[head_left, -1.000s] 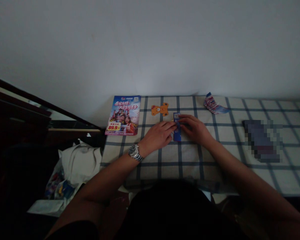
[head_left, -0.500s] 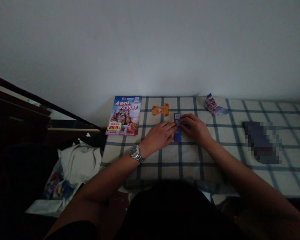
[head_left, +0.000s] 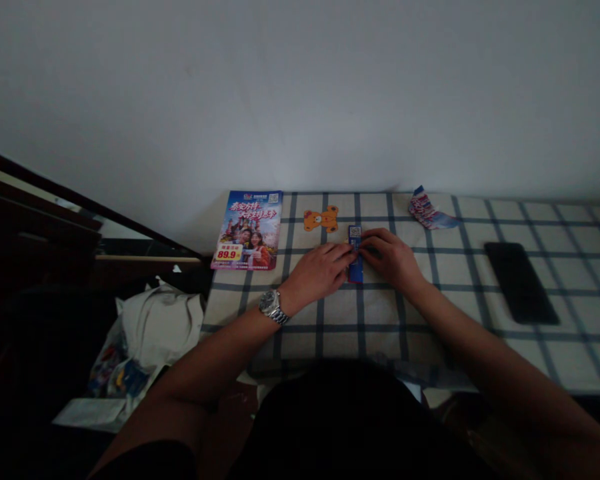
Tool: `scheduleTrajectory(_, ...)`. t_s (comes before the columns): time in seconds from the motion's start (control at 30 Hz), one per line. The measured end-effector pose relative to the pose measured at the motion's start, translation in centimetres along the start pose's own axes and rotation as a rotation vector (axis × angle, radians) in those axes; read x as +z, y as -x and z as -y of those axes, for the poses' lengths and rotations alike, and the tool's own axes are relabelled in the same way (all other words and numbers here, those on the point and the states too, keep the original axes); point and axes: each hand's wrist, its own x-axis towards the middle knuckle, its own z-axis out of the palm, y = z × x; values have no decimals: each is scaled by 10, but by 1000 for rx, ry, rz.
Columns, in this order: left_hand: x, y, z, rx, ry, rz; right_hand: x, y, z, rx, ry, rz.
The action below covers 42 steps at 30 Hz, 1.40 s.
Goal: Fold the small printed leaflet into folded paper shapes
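A narrow blue strip of folded leaflet [head_left: 356, 272] with a QR code at its top lies upright in the view on the checked cloth. My left hand [head_left: 321, 270], a metal watch on its wrist, has its fingers closed on the strip's left edge. From the other side my right hand [head_left: 389, 259] pinches the strip near its middle, its fingertips close to those of the left. The fingertips partly cover the paper. Just beyond my left hand is an orange bear-shaped cutout [head_left: 321, 219].
Printed leaflets [head_left: 250, 230] lie flat at the table's left end. A pleated, folded paper piece [head_left: 429, 212] rests near the wall. To the right lies a black phone [head_left: 521, 283]. A white bag [head_left: 163, 320] stands beside the table at left.
Both hands stay at the folded leaflet, almost unmoved. The right fingertips have shifted very slightly. Nothing has been let go.
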Motion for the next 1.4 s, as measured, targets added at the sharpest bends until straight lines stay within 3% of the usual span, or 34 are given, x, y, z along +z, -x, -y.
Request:
scheduleTrajectory(0.37,-2,2,0,5,17,-7,0,1,3,20,16,-10)
scheduleTrajectory(1.07,-3,3,-1,3,65,-8,3,-49,-13,104,174,-49)
scheduleTrajectory(1.4,0,4,1,0,47,-14,1,-47,-12,114,144,-74)
